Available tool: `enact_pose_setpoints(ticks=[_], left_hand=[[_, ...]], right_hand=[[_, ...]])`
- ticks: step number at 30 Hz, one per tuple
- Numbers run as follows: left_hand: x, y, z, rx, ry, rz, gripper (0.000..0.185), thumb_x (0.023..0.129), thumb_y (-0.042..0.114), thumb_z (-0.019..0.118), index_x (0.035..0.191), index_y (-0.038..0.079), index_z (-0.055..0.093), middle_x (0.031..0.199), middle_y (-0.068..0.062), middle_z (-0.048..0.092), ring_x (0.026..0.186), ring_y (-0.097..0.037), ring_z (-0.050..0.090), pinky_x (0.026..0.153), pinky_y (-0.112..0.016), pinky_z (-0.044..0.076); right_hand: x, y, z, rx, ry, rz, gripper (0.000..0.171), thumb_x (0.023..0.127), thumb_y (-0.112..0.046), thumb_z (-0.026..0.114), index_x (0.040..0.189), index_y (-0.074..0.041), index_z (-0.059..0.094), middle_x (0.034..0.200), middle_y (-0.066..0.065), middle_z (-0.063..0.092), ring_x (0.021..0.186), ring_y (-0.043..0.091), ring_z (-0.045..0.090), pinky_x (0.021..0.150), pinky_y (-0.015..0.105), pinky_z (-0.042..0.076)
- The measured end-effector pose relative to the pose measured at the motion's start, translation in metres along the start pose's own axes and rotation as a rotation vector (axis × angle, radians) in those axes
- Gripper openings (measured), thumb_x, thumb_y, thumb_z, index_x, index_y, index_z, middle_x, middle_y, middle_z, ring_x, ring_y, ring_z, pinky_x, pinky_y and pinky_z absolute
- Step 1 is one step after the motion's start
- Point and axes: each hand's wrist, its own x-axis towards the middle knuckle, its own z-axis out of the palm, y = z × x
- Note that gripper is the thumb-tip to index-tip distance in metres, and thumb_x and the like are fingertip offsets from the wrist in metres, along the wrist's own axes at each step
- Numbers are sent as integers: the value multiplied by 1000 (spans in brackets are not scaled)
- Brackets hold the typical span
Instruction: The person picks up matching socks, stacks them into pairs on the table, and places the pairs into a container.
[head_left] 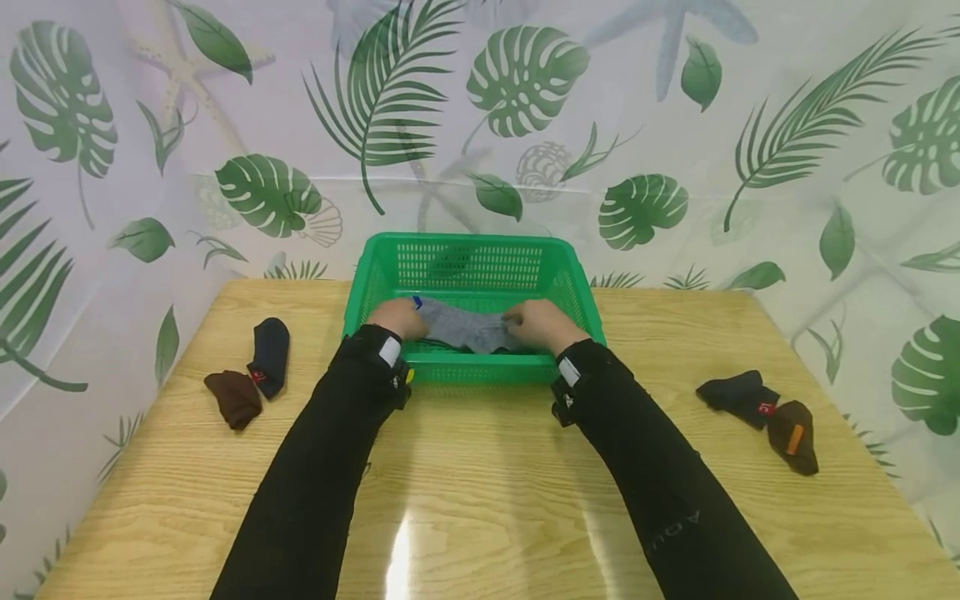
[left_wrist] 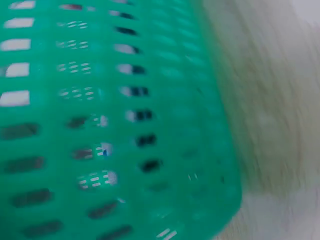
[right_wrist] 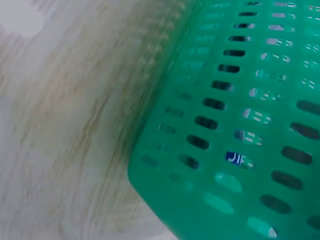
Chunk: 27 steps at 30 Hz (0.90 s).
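A green slotted plastic basket [head_left: 480,247] stands at the far middle of the wooden table [head_left: 480,500]. Both hands reach inside it. My left hand [head_left: 396,318] and right hand [head_left: 538,323] each hold an end of a grey sock [head_left: 467,328] with a small blue tag, stretched between them just above the basket floor. Dark fabric shows under the sock. Both wrist views are blurred and show only the basket's outer wall [left_wrist: 110,125] [right_wrist: 240,125] and the table beside it; neither hand appears there.
On the left of the table lie a navy sock [head_left: 270,354] and a brown sock [head_left: 235,397]. On the right lie a black sock [head_left: 738,396] and a brown sock with an orange tag [head_left: 793,435]. A leaf-print curtain [head_left: 675,125] surrounds the table.
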Motion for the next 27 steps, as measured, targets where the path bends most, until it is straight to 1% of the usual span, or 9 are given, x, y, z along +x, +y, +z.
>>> enact_pose_setpoints(ticks=[2, 5, 8, 9, 11, 16, 22, 24, 27], left_hand=[[19, -9, 10, 92, -43, 105, 51, 95, 29, 60, 140, 7, 52, 143, -15, 50, 129, -33, 47, 103, -45, 41], [26, -11, 16, 157, -202, 160, 66, 93, 40, 62, 151, 21, 38, 155, -11, 34, 143, -34, 26, 112, -51, 28], [15, -4, 12, 147, -321, 122, 72, 92, 41, 63, 154, 24, 30, 160, -10, 20, 147, -33, 11, 115, -53, 19], [2, 5, 6, 156, -350, 82, 71, 94, 35, 60, 155, 23, 26, 161, -12, 14, 148, -34, 6, 116, -53, 14], [-10, 12, 1, 165, -361, 79, 68, 97, 29, 56, 156, 19, 24, 161, -13, 14, 148, -33, 6, 117, -50, 15], [-26, 22, -7, 199, -374, 73, 62, 101, 25, 47, 156, 17, 20, 161, -11, 18, 147, -32, 12, 117, -46, 18], [-6, 13, 1, 182, -365, 63, 63, 98, 32, 53, 155, 22, 27, 160, -9, 22, 147, -33, 15, 116, -49, 20], [12, 4, 8, 192, -315, 121, 60, 96, 38, 56, 150, 22, 39, 155, -8, 34, 143, -32, 26, 113, -48, 27], [14, 6, 7, 197, -196, 194, 53, 96, 37, 58, 143, 15, 51, 145, -10, 49, 136, -32, 40, 109, -46, 34]], right_hand=[[0, -1, 2, 49, -115, -59, 40, 99, -13, 50, 139, -9, 54, 141, 17, 51, 129, 35, 47, 94, 44, 44], [0, -1, 4, 92, -264, -69, 43, 99, -16, 51, 143, -14, 51, 152, 18, 36, 142, 37, 29, 109, 48, 34], [-2, 0, 4, 83, -343, -44, 46, 100, -19, 48, 146, -17, 46, 159, 18, 20, 146, 38, 14, 115, 52, 22], [-2, 1, 3, 77, -356, -39, 46, 100, -20, 47, 147, -18, 45, 160, 18, 17, 147, 38, 11, 115, 53, 20], [-3, 1, 1, 60, -367, -40, 46, 101, -21, 46, 147, -18, 45, 161, 18, 12, 147, 39, 9, 115, 54, 18], [-6, 2, -3, 10, -344, -31, 40, 103, -21, 45, 142, -15, 51, 160, 19, 16, 146, 40, 12, 115, 55, 19], [-6, 3, -4, -1, -308, -45, 37, 103, -22, 46, 137, -12, 57, 157, 19, 25, 144, 39, 21, 114, 53, 24], [-8, 3, -6, -7, -227, -74, 36, 102, -22, 47, 134, -10, 60, 150, 19, 39, 137, 37, 37, 108, 50, 35], [-16, 7, -15, 5, -3, -129, 33, 101, -21, 50, 128, -6, 64, 131, 18, 59, 108, 34, 59, 84, 44, 48]])
